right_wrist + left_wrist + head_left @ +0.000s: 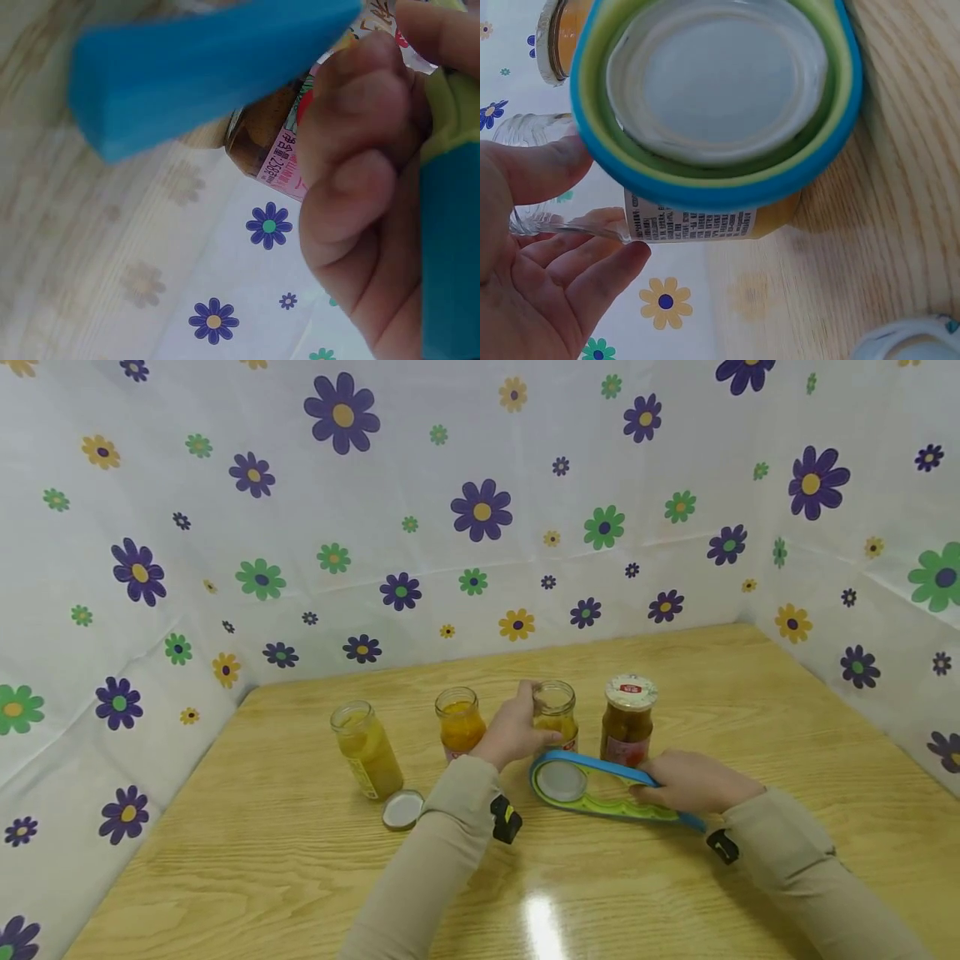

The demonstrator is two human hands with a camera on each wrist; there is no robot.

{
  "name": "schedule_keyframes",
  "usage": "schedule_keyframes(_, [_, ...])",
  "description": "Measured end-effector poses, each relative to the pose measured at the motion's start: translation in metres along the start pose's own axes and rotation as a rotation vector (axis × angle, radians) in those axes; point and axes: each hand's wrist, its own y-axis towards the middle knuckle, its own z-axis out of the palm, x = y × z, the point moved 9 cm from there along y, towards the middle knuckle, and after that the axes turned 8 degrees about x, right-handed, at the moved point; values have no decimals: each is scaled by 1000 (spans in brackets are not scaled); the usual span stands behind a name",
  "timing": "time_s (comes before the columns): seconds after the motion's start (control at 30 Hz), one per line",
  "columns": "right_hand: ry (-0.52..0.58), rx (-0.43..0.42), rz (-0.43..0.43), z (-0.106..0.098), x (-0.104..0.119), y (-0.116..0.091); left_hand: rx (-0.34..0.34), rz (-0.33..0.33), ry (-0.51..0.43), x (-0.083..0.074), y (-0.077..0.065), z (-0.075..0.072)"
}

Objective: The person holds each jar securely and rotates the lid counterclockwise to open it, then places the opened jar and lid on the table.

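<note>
My left hand grips an open glass jar of yellow fruit near its neck. In the left wrist view the thumb lies on one side of the glass jar and the fingers on the other. With curled fingers, my right hand holds a blue and green jar opener by its handle end. A white-lined lid sits in the opener's ring, in front of the jar. The ring hides much of the jar in the left wrist view.
A capped jar of brown contents stands right of the gripped jar. To the left are an open jar of orange fruit and a taller open jar of yellow fruit. A loose lid lies on the wooden table.
</note>
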Motion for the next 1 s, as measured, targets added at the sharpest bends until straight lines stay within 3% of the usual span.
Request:
schedule_keyframes(0.37, [113, 51, 32, 8, -1, -1, 16, -15, -9, 4, 3, 3])
schedule_keyframes(1.0, [95, 90, 7, 8, 9, -4, 20, -7, -51, 5, 2, 3])
